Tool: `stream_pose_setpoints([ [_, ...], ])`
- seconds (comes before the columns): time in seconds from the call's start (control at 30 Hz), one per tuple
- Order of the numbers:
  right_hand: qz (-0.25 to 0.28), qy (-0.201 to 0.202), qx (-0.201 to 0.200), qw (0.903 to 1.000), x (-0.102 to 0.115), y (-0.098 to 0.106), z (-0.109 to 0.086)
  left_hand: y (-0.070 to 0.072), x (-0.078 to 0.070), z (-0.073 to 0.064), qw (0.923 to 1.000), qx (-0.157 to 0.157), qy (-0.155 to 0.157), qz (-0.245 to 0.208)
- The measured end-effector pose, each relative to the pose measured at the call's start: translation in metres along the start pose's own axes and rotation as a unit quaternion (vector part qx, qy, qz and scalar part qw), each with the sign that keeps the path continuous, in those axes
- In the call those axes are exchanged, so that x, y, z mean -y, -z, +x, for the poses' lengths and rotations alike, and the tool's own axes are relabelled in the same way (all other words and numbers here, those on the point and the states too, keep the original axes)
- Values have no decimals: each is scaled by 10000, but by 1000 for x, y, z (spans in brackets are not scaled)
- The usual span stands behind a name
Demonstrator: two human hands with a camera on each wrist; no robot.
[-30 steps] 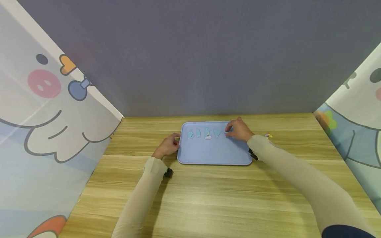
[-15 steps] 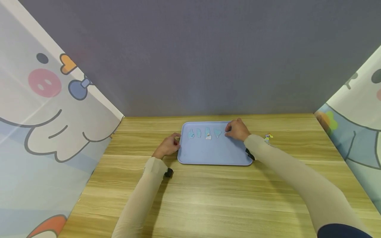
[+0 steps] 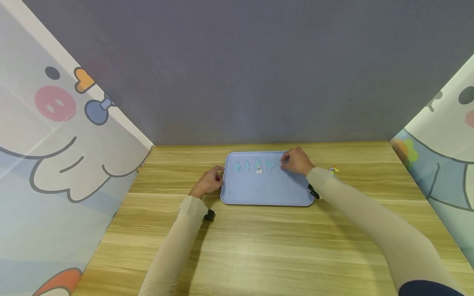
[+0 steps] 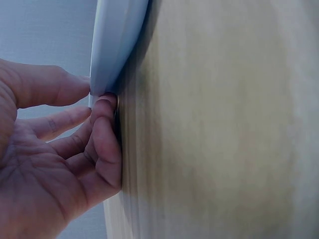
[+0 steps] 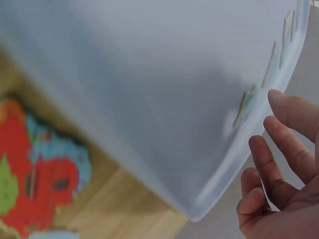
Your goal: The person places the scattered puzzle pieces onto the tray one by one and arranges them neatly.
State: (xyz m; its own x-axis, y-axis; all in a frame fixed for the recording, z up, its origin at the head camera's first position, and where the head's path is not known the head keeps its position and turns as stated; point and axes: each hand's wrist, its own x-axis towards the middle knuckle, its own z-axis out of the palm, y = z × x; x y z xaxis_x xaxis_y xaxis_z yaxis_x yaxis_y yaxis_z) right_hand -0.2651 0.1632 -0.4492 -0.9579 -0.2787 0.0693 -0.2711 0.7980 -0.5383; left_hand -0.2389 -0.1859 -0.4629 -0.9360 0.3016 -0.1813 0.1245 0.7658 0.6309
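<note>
- Four pieces (image 3: 258,166): inside tray (image 3: 266,189), near far edge.
- Left hand (image 3: 209,181): at tray's left edge, grip unclear.
- Right hand (image 3: 297,161): fingers parted, near far-right corner.

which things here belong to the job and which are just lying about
In the job, apparently:
blue tray
light-blue pieces lying in it
left hand at its edge
right hand by the pieces

Lying about:
colourful pieces beside the tray, perhaps waiting
cartoon-printed panel (backdrop)
</note>
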Motion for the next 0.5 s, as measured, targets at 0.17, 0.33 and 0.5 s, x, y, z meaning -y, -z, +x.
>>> stream_pose_setpoints([
  [0.17, 35, 75, -54, 10000, -4, 13, -6, 1, 0, 0, 10000, -27, -71, -1],
  [0.33, 102, -38, -25, 9999, -11, 22, -13, 1, 1, 0, 10000, -43, -67, 10],
  [0.5, 125, -29, -82, 9999, -21, 29, -20, 1, 0, 0, 10000, -16, -44, -16],
])
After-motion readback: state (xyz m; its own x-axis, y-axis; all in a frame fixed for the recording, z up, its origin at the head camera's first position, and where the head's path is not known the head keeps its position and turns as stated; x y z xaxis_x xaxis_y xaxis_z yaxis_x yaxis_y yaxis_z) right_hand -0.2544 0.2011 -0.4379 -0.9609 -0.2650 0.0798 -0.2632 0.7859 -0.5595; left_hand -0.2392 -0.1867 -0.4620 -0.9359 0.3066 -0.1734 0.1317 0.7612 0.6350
